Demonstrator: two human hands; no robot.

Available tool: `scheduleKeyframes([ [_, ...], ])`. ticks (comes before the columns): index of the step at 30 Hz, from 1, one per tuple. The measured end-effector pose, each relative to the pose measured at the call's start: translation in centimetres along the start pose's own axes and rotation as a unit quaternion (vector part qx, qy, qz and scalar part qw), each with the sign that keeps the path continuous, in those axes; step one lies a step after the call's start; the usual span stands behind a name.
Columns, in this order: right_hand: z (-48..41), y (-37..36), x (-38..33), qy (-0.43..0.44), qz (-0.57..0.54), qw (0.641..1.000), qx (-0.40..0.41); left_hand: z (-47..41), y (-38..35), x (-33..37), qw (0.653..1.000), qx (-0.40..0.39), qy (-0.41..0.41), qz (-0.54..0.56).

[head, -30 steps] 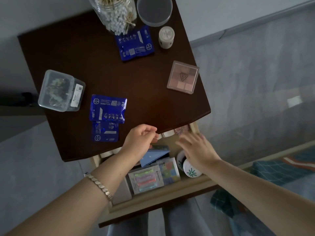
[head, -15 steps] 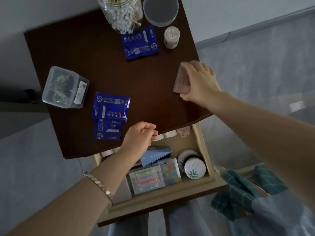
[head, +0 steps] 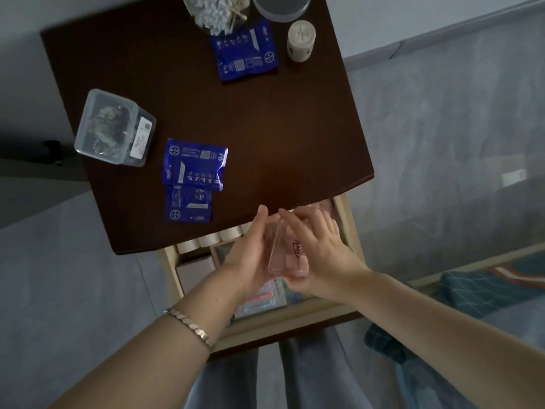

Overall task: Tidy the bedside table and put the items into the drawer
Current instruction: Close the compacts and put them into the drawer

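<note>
While both forearms reach in from the bottom edge, we see a silver bracelet point(head: 191, 324) on the left wrist, nearest to us. Just beyond it lies the pale wooden front rim of the open drawer point(head: 295, 320). Over that drawer the two hands meet around the pink palette point(head: 287, 252), which stands on edge between them, its clear lid bearing a small triangle mark. The right hand point(head: 321, 249) grips the palette from the right, thumb along its top and fingers curled behind it. The left hand point(head: 247, 255) lies against the palette's left side with its thumb up and its fingers fairly straight; we cannot tell how far they wrap behind.

Under the hands we make out a colourful packet point(head: 262, 296) in the drawer, a grey box point(head: 194, 270) at its left side, and a row of white cylinders point(head: 212, 239) at the back, partly under the tabletop.

Farther on, the dark bedside table point(head: 265, 128) carries two blue sachets point(head: 194, 165) near its front edge, one overlapping the other, and a clear plastic box point(head: 115, 128) to their left. At the far edge stand a jar of cotton swabs point(head: 218, 13), a third blue sachet point(head: 246, 51) just below it, a small beige jar point(head: 300, 39) and a clear round container point(head: 281, 7).
</note>
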State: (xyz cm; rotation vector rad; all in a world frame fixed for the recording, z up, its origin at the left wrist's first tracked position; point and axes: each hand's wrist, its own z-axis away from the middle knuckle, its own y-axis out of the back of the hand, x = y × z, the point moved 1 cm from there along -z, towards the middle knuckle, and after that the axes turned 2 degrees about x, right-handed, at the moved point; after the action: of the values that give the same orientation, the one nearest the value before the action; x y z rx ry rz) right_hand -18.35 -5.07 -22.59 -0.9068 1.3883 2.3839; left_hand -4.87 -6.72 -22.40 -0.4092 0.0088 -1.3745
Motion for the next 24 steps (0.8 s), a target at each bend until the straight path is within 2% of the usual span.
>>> scheduleKeyframes([
  [3, -0.1, -0.7, 0.1, 0.039, 0.04, 0.998, 0.038, 0.0, 0.6, -0.2, 0.999, -0.017, -0.029, -0.025],
  [5, -0.3, -0.3, -0.1, 0.031, 0.034, 0.999, 0.021, 0.1, 0.9, -0.2, 0.998, -0.02, -0.051, -0.041],
  [7, -0.3, 0.7, -0.4, -0.04, -0.079, 0.996, -0.021, 0.3, 1.1, -0.2, 0.996, -0.029, -0.073, -0.053],
  [8, -0.3, 1.1, -0.4, -0.089, -0.168, 0.981, -0.029, 0.4, 1.0, -0.2, 0.994, -0.037, -0.082, -0.066],
  [10, -0.2, 1.8, 0.1, -0.181, -0.32, 0.93, -0.008, 0.5, 0.7, -0.3, 0.99, -0.015, -0.096, -0.107],
  [11, 0.0, 2.1, 0.5, -0.213, -0.352, 0.912, -0.002, 0.5, 0.7, -0.3, 0.989, 0.008, -0.096, -0.115],
  [13, 0.1, 2.5, 1.2, -0.237, -0.342, 0.909, -0.021, 0.5, 0.5, -0.5, 0.987, 0.023, -0.096, -0.123],
  [17, 0.5, 3.1, 1.8, -0.214, -0.356, 0.907, -0.069, 0.7, -0.1, -1.1, 0.976, 0.019, -0.131, -0.175],
  [19, 0.7, 3.2, 2.2, -0.198, -0.319, 0.922, -0.096, 0.4, -0.2, -1.6, 0.965, 0.027, -0.142, -0.219],
  [22, 1.0, 2.1, 4.2, -0.194, -0.111, 0.961, -0.165, -0.4, 0.4, -2.4, 0.932, 0.07, -0.13, -0.33],
  [24, 1.5, 0.5, 5.5, -0.177, 0.012, 0.957, -0.23, -0.6, 1.0, -2.5, 0.928, 0.114, -0.11, -0.337],
])
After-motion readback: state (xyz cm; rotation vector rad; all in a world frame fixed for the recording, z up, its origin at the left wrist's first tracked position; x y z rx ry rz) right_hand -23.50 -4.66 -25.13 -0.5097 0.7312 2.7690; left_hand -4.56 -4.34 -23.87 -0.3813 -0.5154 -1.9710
